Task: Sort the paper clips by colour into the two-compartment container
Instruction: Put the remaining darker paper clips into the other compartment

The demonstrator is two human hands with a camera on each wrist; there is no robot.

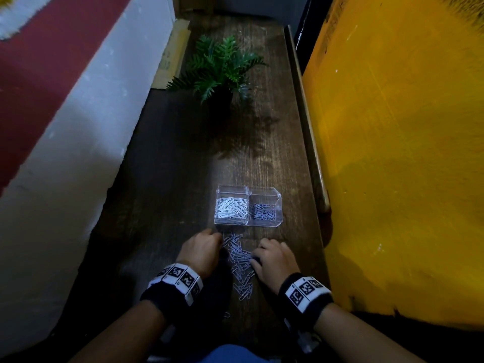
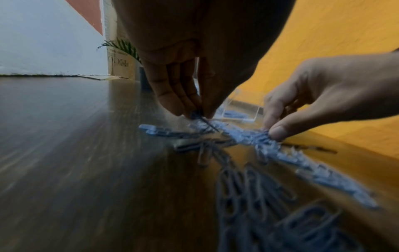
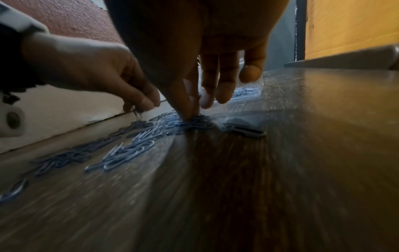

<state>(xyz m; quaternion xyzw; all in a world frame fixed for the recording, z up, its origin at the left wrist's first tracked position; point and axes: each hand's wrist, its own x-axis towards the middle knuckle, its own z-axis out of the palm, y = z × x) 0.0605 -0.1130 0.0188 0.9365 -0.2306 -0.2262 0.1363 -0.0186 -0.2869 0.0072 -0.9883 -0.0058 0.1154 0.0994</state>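
A clear two-compartment container (image 1: 248, 224) sits on the dark wooden table, white clips (image 1: 231, 207) in its left half and blue clips (image 1: 263, 211) in its right half. Just in front lies a loose pile of blue paper clips (image 1: 241, 260). My left hand (image 1: 203, 248) is at the pile's left edge and pinches a blue clip (image 2: 199, 117) between thumb and fingertips. At the pile's right edge, my right hand (image 1: 272, 258) pinches clips (image 3: 194, 119) with thumb and forefinger, its other fingers hanging above the table.
A potted fern (image 1: 222, 66) stands farther back on the table. A yellow wall (image 1: 392, 153) runs along the right edge, a white and red wall (image 1: 65, 113) along the left. One stray clip (image 1: 226, 314) lies near the front edge.
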